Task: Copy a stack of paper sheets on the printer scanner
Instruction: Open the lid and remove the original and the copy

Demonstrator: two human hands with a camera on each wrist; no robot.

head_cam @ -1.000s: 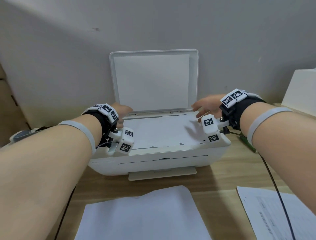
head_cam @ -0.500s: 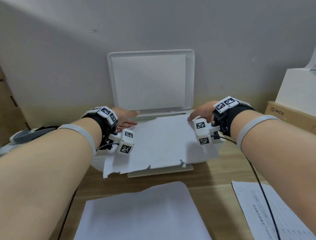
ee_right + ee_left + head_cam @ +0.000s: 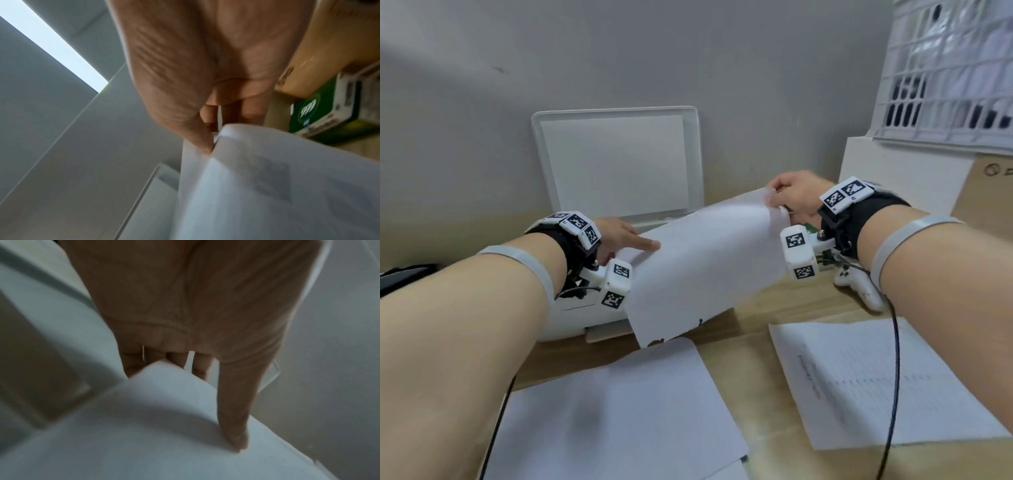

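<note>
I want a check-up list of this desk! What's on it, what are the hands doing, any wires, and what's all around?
Surface: wooden desk, light brown.
Job's things: white printer, scanner lid raised; held sheet lifted and tilted above it; blank sheets near front; printed sheets at right.
Clutter: white controller; green box.
Grips: left hand pinches the sheet's left edge, thumb on top; right hand pinches its far right corner.
Cables: black cable across printed sheets; another under left arm.
Surroundings: grey wall; cardboard box; plastic crate.
</note>
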